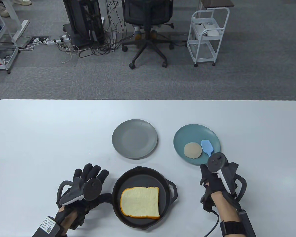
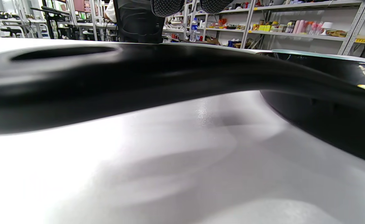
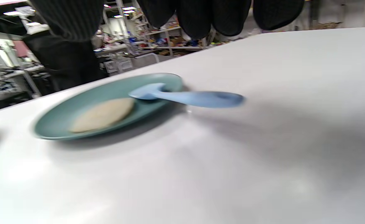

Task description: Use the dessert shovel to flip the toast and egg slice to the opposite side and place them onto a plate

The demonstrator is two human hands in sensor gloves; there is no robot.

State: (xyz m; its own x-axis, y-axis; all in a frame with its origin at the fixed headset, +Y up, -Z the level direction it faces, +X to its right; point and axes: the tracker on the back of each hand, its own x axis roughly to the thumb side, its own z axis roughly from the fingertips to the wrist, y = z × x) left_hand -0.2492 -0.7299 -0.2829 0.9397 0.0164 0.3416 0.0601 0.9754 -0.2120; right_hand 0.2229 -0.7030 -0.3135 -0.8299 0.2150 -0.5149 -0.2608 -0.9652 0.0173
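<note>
A slice of toast [image 1: 140,202] lies in a black skillet [image 1: 118,187] near the table's front edge. My left hand [image 1: 91,172] hovers with straight fingers just left of the pan, above its long handle [image 2: 138,77], and grips nothing. The round egg slice [image 1: 192,150] lies on a teal plate [image 1: 187,133]. Beside it rests the light blue dessert shovel [image 1: 207,147], its handle [image 3: 201,99] sticking out over the rim. My right hand [image 1: 206,172] is just in front of that plate, its fingers [image 3: 198,15] hanging above the shovel handle without touching it.
An empty grey plate [image 1: 135,142] sits behind the skillet, left of the teal plate. Beyond the table's far edge stand an office chair [image 1: 148,32] and a white cart [image 1: 207,37].
</note>
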